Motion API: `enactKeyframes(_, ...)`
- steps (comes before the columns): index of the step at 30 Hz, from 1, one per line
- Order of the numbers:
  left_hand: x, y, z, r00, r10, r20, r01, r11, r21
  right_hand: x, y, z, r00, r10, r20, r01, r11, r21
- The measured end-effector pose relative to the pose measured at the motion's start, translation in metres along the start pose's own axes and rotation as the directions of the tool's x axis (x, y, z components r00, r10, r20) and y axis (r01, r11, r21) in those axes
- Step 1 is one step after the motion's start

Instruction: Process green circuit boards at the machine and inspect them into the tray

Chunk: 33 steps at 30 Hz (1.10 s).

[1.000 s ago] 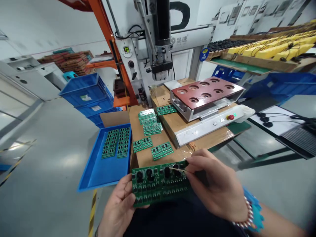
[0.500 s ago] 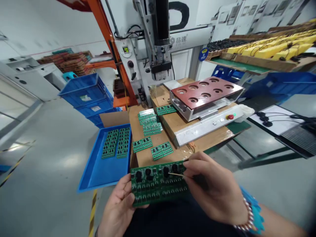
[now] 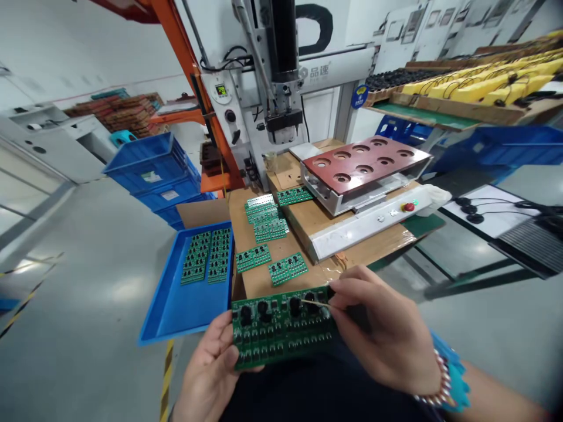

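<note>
A green circuit board panel (image 3: 281,328) with several black round parts along its top edge rests in my left hand (image 3: 211,369), whose fingers curl under its left end and thumb lies on its face. My right hand (image 3: 387,340) is closed in a pinch on a thin wooden stick (image 3: 314,303). The stick's tip points left at the black parts on the panel's upper right.
Smaller green boards (image 3: 288,268) lie on a cardboard-topped bench (image 3: 264,281). A blue tray (image 3: 185,305) holds more boards at the left. Behind stands a machine with a red plate with holes (image 3: 365,163) and a dispensing head (image 3: 284,117). Stacked blue crates (image 3: 149,170) stand further left.
The stick's tip has shifted slightly along the black parts, first left, then back right. The board and both hands stay almost in place.
</note>
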<state>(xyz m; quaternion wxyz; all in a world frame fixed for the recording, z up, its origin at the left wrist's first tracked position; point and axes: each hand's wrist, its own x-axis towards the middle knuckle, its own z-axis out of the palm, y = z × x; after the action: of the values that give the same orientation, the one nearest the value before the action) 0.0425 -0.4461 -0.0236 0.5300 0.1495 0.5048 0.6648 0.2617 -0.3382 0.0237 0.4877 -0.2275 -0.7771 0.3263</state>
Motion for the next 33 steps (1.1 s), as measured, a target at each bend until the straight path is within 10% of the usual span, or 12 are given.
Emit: enactKeyframes(33,0.0013,0.0031,0.0038,1.000,0.002,0.012,-0.002,1.000,-0.029,-0.0037,-0.0002,-0.0005,0.999,0.012,0.053,-0.013,1.000,0.026)
